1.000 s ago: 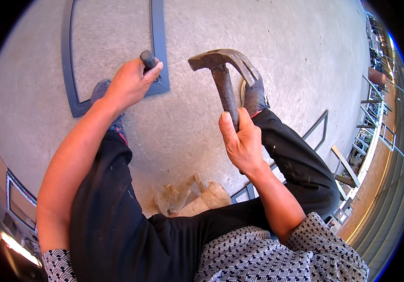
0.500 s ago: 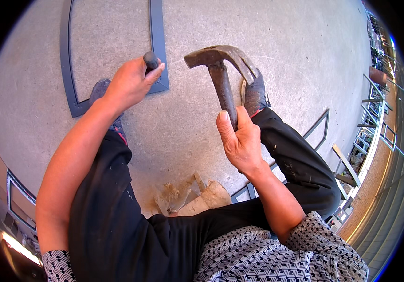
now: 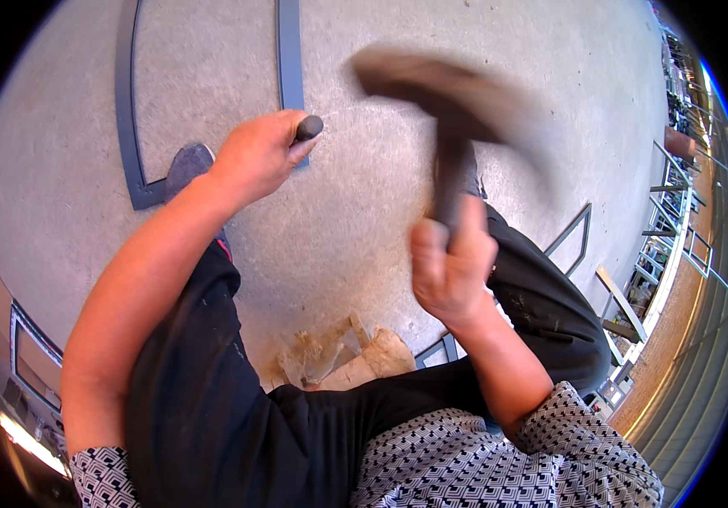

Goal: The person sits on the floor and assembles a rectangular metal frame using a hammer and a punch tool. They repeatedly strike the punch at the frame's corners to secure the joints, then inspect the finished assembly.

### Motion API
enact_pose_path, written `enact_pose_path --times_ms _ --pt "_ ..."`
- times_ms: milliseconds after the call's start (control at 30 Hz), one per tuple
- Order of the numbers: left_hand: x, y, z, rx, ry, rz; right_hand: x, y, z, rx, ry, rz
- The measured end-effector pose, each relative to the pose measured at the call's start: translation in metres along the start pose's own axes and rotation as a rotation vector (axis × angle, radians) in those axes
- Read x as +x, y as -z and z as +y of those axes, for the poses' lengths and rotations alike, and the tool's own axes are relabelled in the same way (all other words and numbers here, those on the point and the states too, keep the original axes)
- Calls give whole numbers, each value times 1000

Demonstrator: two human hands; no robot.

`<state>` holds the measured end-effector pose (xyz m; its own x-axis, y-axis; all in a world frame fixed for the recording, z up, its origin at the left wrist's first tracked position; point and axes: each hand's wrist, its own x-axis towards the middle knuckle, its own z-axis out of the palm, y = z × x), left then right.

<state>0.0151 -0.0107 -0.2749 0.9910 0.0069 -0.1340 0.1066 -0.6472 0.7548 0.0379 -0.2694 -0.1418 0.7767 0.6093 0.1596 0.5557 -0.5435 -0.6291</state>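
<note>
My left hand (image 3: pixel 255 159) is wrapped round a short dark metal rod, like a punch (image 3: pixel 310 128), whose round end points up toward me. It is held over the near right corner of a grey metal frame (image 3: pixel 290 63); my hand hides that corner and the rod's lower end. In my right hand (image 3: pixel 455 269) is a claw hammer (image 3: pixel 457 97), gripped by its dark handle. The hammer's head is raised to the right of the rod, apart from it and smeared by motion.
My shoe (image 3: pixel 188 169) rests against the frame's near left corner. Between my legs lies a torn brown paper and plastic bundle (image 3: pixel 364 360). Another grey frame (image 3: pixel 586 237) lies beyond my right leg, with metal frames and bars (image 3: pixel 669 203) farther right.
My right hand and the hammer have moved right and tilted. My left hand has shifted right and slightly nearer with the punch. The frame appears slightly shifted right in view.
</note>
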Motion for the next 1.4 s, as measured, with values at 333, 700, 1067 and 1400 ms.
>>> enact_pose_path --times_ms 333,700,1067,1400 --pt "-5 18 -3 -69 274 0 -25 -38 24 221 -588 -228" --pt "-97 86 -96 -523 391 954 -72 -95 109 806 -1358 -290" --pt "-198 35 -140 -330 840 923 -67 -107 122 -533 -653 -776" --pt "-215 -6 -144 -306 934 722 78 -193 92 -146 -565 -353"
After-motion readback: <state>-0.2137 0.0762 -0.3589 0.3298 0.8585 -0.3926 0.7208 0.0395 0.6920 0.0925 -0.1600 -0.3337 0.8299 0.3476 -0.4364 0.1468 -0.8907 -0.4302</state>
